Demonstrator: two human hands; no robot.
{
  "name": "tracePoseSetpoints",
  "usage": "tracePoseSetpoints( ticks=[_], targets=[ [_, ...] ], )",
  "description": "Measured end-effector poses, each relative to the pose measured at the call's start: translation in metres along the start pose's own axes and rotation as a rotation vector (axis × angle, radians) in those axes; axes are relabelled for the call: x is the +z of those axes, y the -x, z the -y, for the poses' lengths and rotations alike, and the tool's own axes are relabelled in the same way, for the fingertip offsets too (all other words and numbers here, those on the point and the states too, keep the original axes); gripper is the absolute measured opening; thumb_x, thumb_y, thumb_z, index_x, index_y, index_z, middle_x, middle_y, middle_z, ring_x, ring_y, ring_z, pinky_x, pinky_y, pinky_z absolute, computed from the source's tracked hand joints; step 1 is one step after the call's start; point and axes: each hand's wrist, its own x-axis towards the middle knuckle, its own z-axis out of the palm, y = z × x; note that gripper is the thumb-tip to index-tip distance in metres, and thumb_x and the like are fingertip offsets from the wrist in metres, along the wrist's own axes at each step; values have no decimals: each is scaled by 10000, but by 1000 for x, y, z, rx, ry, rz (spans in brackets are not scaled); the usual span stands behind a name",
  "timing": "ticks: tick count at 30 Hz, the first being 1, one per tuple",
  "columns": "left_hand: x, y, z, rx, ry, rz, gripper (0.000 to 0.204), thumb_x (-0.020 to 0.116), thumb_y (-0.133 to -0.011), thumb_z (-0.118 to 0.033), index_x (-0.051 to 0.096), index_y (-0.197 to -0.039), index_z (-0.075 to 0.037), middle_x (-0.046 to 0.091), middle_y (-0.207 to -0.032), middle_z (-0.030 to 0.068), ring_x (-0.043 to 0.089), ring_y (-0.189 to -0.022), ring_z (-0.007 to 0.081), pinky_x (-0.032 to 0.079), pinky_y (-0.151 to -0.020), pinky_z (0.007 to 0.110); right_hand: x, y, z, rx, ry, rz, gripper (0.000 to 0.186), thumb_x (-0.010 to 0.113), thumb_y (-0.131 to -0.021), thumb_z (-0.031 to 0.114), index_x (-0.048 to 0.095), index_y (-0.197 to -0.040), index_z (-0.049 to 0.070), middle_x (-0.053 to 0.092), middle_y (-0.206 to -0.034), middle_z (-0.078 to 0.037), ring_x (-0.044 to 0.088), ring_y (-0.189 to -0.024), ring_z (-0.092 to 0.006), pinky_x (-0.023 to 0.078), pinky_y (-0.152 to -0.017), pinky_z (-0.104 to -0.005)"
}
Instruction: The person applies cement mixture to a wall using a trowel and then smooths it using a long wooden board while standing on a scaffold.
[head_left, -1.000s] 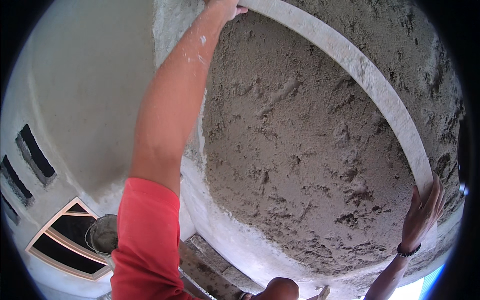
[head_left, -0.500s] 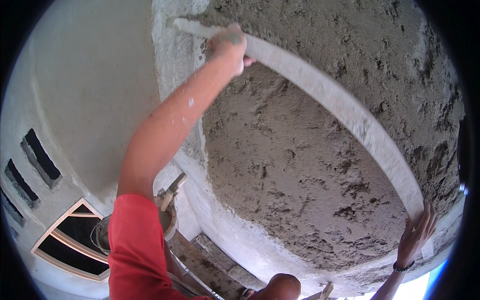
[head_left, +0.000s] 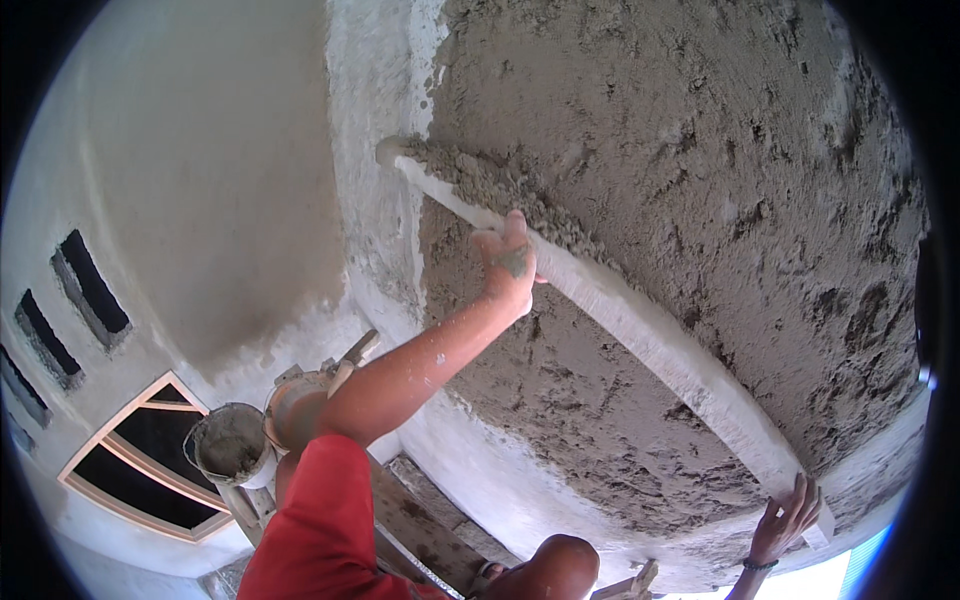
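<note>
A long, pale grey screed board [head_left: 660, 345] lies slantwise across rough wet plaster [head_left: 640, 150] on the wall, looking bent through the lens. My left hand [head_left: 510, 265], smeared with grey mortar, is closed round the board toward its upper left end. Near its lower right end, the fingers of my right hand [head_left: 788, 522] grip the board, a dark bracelet on that wrist. A crumbly ridge of mortar [head_left: 520, 200] sits along the board's upper edge, beside and beyond my left hand. Beneath the board the plaster still shows pits and streaks.
A bucket of grey mortar [head_left: 232, 445] stands at lower left beside a round tub [head_left: 295, 405] with a wood-handled tool [head_left: 358, 350] over it. Planks [head_left: 430, 530] run below. A wooden window frame [head_left: 165, 380] and dark wall slots [head_left: 90, 285] are at left.
Both hands have brought the board down the wall, the left hand farther than the right. More mortar has heaped up along its upper edge. The bucket now shows more fully.
</note>
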Motion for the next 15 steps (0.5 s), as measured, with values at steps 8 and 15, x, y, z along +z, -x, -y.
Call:
tracePoseSetpoints(
  ticks=[8, 15],
  targets=[
    [-31, 31, 45, -189, 146, -160, 486, 523, -921, -403, 270, -1055, -11, 401, -976, 129, 528, -700, 170, 517, -457, 302, -19, 0, 1, -25, 29, -22, 467, 572, -838, 157, 501, -1294, 86, 528, -1274, -138, 453, -1219, -365, 333, -1014, -529],
    [-62, 83, 33, -220, 312, -338, 448, 593, -906, -347, 296, -1071, -54, 456, -937, 109, 550, -720, 178, 511, -493, 333, -51, -36, -10, -98, 140, -14, 570, 353, -960, 507, 500, -1311, 83, 488, -1351, -122, 408, -1293, -288, 230, -1113, -502]
  ],
)
